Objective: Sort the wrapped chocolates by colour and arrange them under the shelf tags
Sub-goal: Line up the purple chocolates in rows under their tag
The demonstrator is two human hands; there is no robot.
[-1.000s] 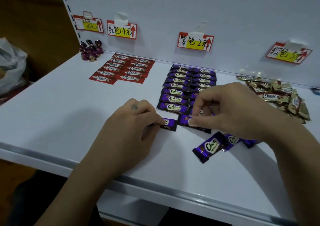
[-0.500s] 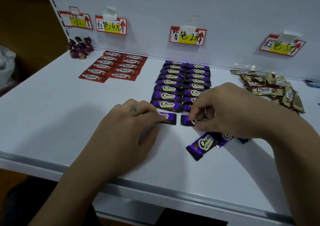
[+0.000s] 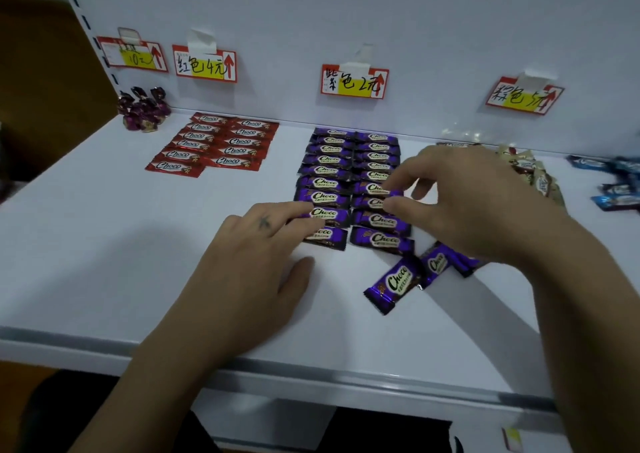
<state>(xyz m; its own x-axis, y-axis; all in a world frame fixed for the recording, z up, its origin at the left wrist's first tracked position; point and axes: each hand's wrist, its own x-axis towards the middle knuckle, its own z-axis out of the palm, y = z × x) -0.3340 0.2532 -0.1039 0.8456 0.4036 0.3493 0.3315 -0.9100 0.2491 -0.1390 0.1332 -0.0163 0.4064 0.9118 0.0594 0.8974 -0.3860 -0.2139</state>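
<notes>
L hand lies flat, fingers wide, on purple choc rows. At 2 o'clock, R hand fingers pinch one purple choc.

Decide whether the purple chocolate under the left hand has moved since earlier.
Yes. The purple chocolate slid toward the back, closing onto the left purple column.

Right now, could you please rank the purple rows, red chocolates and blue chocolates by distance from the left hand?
1. purple rows, right at the left hand fingers.
2. red chocolates, back left.
3. blue chocolates, far right edge.
</notes>
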